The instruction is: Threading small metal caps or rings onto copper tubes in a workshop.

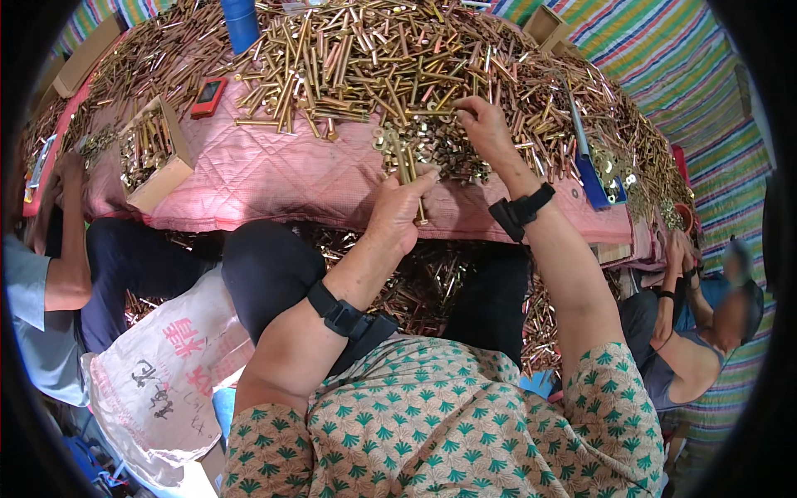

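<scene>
Long brass-coloured bolts (406, 162) stand upright in my left hand (393, 206), whose fingers and thumb are closed round them near the table's front edge. Farther up and to the right, my right hand (488, 131) pinches the end of another long bolt (430, 112) lying level over the heap. Between and below the two hands spreads a pile of small nuts (452, 158). Behind them rises a large heap of loose long bolts (357, 62). Washers (379, 137) lie beside the bolts in my left hand.
A pink quilted cloth (274, 178) covers the table. On it are a red handheld device (208, 97), a blue cylinder (240, 26), a cardboard box of bolts (170, 170) and a blue tray (599, 184). Co-workers sit left and right. A white sack (158, 398) lies at lower left.
</scene>
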